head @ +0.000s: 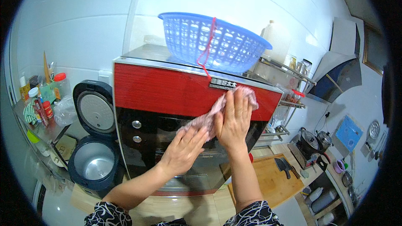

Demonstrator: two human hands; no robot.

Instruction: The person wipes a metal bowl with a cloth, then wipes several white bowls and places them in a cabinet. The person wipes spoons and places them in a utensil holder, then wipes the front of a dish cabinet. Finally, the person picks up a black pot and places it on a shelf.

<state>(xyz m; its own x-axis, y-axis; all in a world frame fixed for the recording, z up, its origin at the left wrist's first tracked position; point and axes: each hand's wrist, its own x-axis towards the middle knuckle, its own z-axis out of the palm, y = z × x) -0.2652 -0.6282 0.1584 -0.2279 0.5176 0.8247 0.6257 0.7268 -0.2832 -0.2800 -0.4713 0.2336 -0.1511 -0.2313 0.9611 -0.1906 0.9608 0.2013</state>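
A pink cloth (216,111) is bunched diagonally across the front of a red-and-black kitchen cabinet (157,89). My right hand (234,119) presses the cloth's upper end against the red panel, just below a small metal nameplate (222,83) that bears writing. Lower down and to the left, my left hand (185,149) has its fingers on the cloth's other end, over the dark glass door (185,175). Two round silver knobs (136,124) sit on the black part, left of my hands. The cloth under my palms is hidden.
On the cabinet stands a blue plastic basket (216,44) with a red cord (207,50) hanging from it. An open rice cooker (94,160) is at left, beside a cluttered shelf (44,135). To the right, a cleaver (284,167) lies on a wooden cutting board (270,179), near a pot (310,139).
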